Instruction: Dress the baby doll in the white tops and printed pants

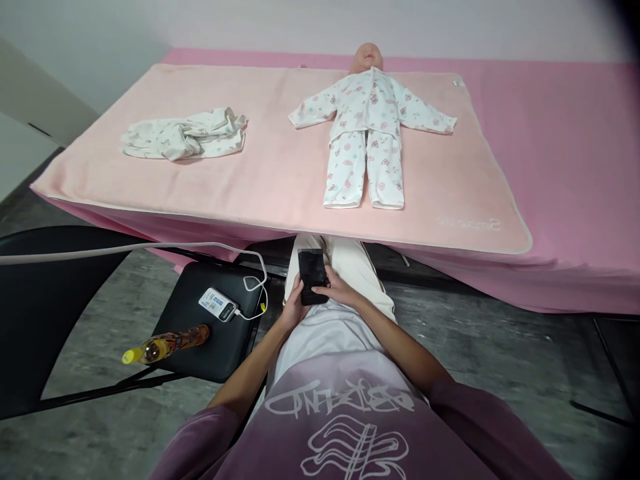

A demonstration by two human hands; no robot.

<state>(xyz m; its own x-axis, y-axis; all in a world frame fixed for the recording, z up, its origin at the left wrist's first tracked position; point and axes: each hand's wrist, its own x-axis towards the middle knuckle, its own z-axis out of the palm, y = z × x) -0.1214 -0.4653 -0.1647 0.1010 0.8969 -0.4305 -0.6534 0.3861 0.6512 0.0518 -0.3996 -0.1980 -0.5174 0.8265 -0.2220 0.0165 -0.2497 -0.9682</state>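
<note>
We cannot read lettering (469, 225) near the mat's (280, 163) front right corner; the phone (313, 270) partly hides the left hand (295, 305).

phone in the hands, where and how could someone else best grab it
Probably pinch the phone by its side edges near the upper end, coming from the table side: the left hand and right hand hold its lower half.

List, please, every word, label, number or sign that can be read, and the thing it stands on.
None reads surely.
Shirt: large stylised letters, upside down, unclear.
Mat: pale lettering at its near right corner, too faint.
White device on the chair: print too small.
Bottle: label too blurred.
Phone: dark screen, no readable text.
</note>
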